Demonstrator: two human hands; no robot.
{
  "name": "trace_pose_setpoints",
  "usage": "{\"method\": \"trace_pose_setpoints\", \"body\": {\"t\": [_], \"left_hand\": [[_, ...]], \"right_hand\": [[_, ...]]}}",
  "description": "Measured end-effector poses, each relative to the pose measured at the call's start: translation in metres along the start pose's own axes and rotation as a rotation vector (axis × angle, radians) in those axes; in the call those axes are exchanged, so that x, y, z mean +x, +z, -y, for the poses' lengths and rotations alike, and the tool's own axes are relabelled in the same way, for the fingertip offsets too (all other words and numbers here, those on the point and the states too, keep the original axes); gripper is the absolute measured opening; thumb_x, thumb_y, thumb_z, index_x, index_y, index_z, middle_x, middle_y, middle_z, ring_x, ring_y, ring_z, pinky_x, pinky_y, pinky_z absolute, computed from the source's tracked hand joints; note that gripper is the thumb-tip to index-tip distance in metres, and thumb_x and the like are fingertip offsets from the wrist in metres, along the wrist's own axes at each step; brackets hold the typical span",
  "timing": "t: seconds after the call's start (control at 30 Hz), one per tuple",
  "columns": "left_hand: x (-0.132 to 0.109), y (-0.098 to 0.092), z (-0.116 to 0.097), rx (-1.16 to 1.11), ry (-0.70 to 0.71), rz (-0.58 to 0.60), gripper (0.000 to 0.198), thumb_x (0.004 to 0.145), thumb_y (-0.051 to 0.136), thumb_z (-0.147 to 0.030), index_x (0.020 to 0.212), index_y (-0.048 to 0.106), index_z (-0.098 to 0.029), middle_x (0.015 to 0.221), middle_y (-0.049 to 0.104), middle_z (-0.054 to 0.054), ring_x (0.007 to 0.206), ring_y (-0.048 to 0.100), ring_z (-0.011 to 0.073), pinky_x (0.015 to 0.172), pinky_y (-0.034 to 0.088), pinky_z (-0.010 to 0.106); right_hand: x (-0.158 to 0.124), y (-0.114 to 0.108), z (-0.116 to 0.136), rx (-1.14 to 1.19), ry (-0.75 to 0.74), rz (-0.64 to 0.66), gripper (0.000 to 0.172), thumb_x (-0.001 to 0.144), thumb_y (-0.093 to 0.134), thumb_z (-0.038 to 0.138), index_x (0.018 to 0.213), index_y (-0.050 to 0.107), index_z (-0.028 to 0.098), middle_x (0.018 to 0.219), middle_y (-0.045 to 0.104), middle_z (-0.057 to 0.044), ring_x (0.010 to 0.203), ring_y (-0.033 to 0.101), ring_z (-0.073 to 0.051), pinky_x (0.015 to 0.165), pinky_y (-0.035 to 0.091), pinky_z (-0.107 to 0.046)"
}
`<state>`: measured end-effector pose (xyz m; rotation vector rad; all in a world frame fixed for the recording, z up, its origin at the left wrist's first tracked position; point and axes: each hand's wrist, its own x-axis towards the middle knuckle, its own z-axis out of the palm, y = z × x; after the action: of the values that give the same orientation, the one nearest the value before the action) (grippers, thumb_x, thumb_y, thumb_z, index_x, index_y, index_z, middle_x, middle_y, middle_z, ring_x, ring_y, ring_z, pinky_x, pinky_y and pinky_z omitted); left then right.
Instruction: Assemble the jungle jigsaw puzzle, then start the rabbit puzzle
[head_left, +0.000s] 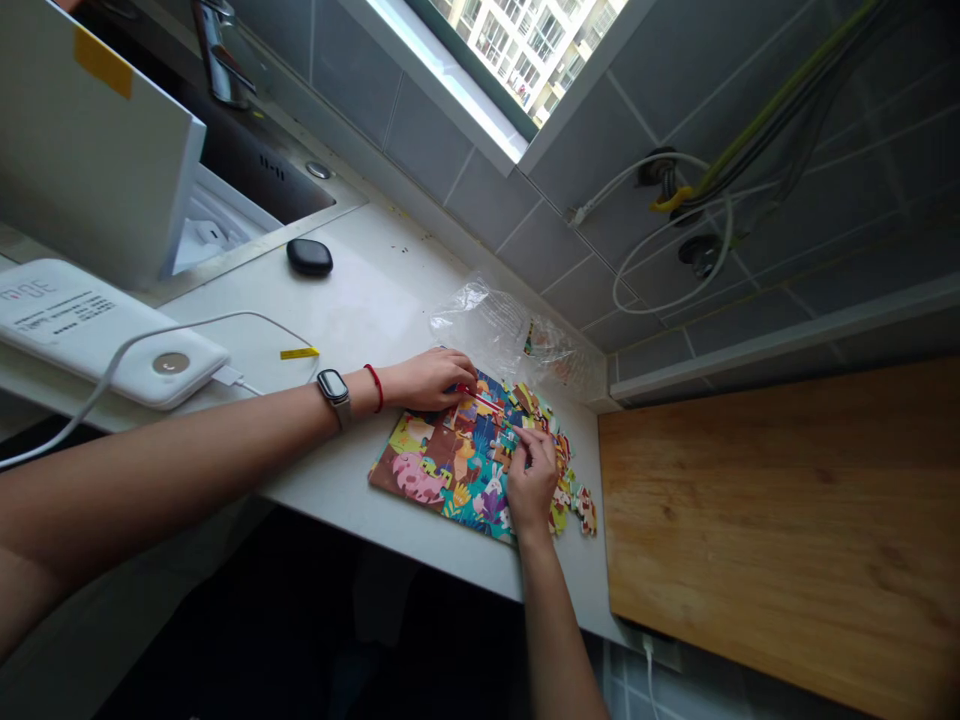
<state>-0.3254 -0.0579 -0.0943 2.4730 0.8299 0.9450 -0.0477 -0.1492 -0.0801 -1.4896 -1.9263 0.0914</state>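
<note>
A colourful jigsaw puzzle (420,478) with animals and plants lies on the white counter, many of its pieces joined in the tray. My left hand (435,380) rests palm down on its far left edge, fingers slightly bent and holding nothing I can see. Above the right part of the puzzle, my right hand (534,475) pinches a small puzzle piece (510,428) between thumb and fingertips, partly hidden by the fingers. Loose puzzle pieces (585,510) lie heaped along the puzzle's right side, some overlapping its edge.
Behind the puzzle lies a crumpled clear plastic bag (480,315). To the left are a black oval case (309,257), a white power bank (105,330) with a cable, and a sink (300,195) with a white box (90,150). A wooden board (780,510) stands at the right.
</note>
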Motion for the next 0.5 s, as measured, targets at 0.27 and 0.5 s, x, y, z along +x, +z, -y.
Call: {"method": "trace_pose_setpoints", "body": {"t": [0.27, 0.5], "left_hand": [[0.0, 0.0, 0.002, -0.027, 0.006, 0.0, 0.021, 0.102, 0.061, -0.027, 0.112, 0.078, -0.019, 0.119, 0.076, 0.01, 0.109, 0.069, 0.0235, 0.099, 0.05, 0.037], [0.001, 0.002, 0.002, -0.033, 0.005, -0.002, 0.02, 0.102, 0.063, -0.027, 0.111, 0.079, -0.019, 0.118, 0.076, 0.01, 0.108, 0.069, 0.0235, 0.098, 0.049, 0.036]], "right_hand": [[-0.013, 0.0, 0.013, -0.054, -0.16, 0.083, 0.029, 0.095, 0.052, 0.011, 0.102, 0.078, 0.022, 0.114, 0.068, -0.011, 0.11, 0.065, -0.024, 0.101, 0.054, -0.043], [-0.016, -0.032, 0.0, -0.095, -0.068, 0.004, 0.024, 0.099, 0.055, 0.024, 0.11, 0.077, 0.022, 0.117, 0.068, -0.011, 0.115, 0.064, -0.026, 0.107, 0.05, -0.047]]}}
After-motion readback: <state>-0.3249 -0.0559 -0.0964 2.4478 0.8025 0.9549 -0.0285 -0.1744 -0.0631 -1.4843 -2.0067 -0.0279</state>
